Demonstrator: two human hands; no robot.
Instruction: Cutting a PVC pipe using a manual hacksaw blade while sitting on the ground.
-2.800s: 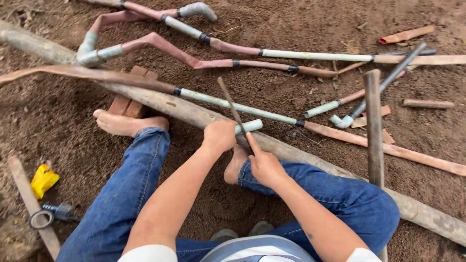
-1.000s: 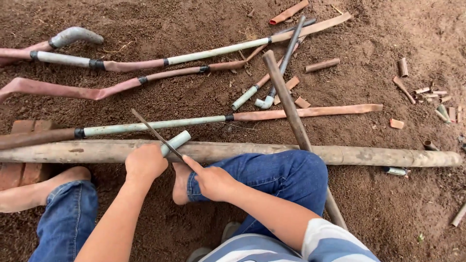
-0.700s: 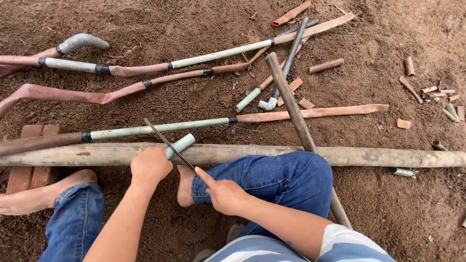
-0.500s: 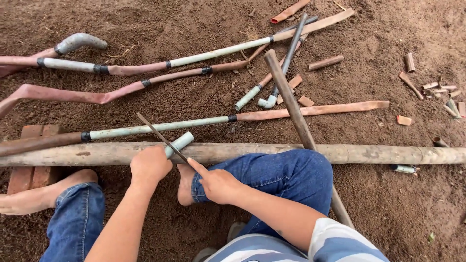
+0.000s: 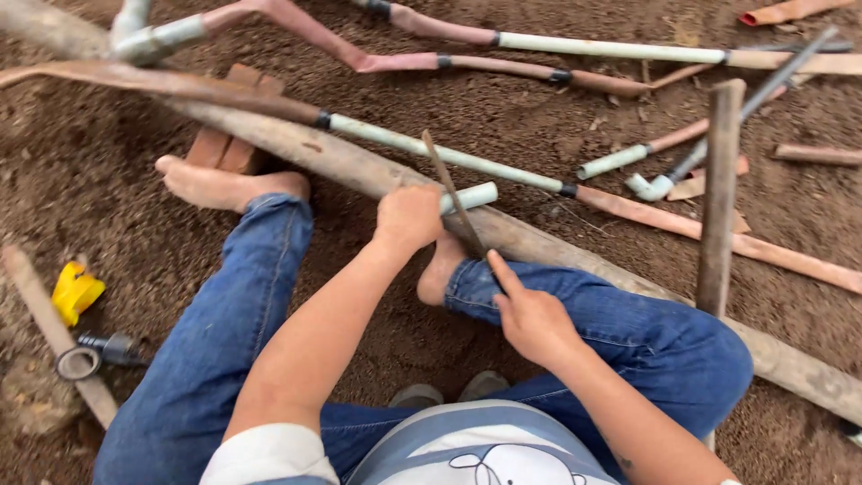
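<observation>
left hand [image 5: 409, 216] clamped on short pale pipe [image 5: 470, 197] braced on wooden pole [image 5: 530, 244], 12 o'clock of knees | right hand [image 5: 532, 316] grips saw blade [image 5: 453, 196] | keep strokes level, pipe pinned

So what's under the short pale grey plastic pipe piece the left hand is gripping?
The short pale grey pipe rests across a long weathered wooden pole lying on brown soil. The left hand covers its near end, hiding that contact.
</observation>
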